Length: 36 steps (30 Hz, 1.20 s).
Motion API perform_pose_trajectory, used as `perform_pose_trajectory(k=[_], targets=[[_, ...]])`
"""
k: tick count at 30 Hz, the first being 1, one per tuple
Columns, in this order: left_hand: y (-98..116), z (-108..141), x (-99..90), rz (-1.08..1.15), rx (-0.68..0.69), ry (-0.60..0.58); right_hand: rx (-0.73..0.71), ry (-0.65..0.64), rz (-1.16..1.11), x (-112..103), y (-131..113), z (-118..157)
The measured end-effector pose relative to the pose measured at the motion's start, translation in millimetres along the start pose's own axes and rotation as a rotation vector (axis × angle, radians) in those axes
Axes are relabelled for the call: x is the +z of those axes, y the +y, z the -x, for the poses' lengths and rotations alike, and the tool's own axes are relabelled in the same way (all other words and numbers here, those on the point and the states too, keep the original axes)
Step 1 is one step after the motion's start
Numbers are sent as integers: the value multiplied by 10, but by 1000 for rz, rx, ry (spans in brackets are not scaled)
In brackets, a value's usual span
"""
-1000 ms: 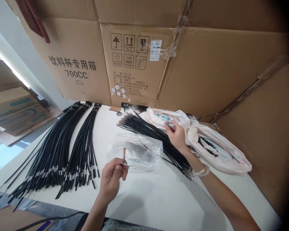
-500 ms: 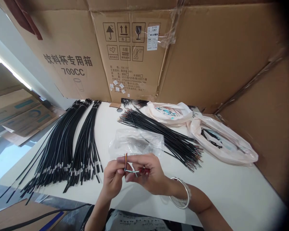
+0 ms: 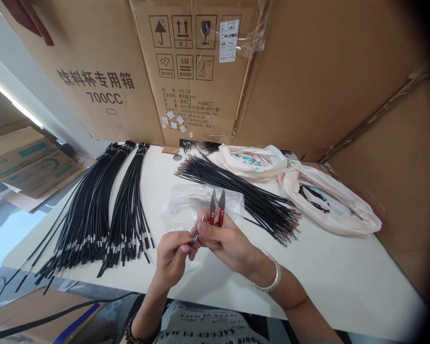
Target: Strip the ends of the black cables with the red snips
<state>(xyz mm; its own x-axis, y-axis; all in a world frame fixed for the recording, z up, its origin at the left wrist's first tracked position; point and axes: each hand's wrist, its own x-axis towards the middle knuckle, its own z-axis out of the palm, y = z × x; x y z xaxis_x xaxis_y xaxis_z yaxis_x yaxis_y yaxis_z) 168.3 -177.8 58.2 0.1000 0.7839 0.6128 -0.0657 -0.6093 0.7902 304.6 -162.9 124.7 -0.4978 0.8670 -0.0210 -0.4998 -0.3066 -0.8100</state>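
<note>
Both hands meet above the middle of the white table. My left hand [image 3: 172,255] is closed, its thumb and forefinger pinching a thin wire [image 3: 197,235] with a light tip. Against the same wire press the fingertips of my right hand [image 3: 231,243], which wears a silvery bangle. That hand also has red-handled thread snips [image 3: 217,210] tucked in it, blades pointing up and spread apart. Part of the snips' handles and most of the wire are hidden by fingers. Just behind the hands lies a clear plastic bag [image 3: 179,205].
Black cable bundles [image 3: 89,205] fan out on the left of the table [image 3: 329,286]. Another black bundle [image 3: 243,196] lies diagonally behind the hands. Two pale bags holding small parts, one nearer [image 3: 361,224], one farther [image 3: 275,167], stand back right. Cardboard [image 3: 301,71] walls the rear.
The snips' blades have come up into view above my right hand. The coloured wires seen upright between the fingers no longer show, and the wire now slants upward. The view has tilted down slightly.
</note>
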Motion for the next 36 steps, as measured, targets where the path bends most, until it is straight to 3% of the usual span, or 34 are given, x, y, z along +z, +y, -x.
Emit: perform_pose_trajectory(k=[4,8,13,17,23,36], targets=[[-20,-1,10,-28,-65,92,-188,94,275,-86,-61,50],[-40,20,-2,-42,-90,168,-517,217,697,-164,-85,259],[-59,25,-26,-5,-70,164,-982,258,1362,-146,-48,392],[-71,27,-43,20,-15,137,-1160,320,1671,-134,-33,330],[-88,22,-42,123,11,108,-1235,355,1762,-150,-44,284],[-75,-2,-73,46,47,75,-1085,314,1757,-152,-58,336]])
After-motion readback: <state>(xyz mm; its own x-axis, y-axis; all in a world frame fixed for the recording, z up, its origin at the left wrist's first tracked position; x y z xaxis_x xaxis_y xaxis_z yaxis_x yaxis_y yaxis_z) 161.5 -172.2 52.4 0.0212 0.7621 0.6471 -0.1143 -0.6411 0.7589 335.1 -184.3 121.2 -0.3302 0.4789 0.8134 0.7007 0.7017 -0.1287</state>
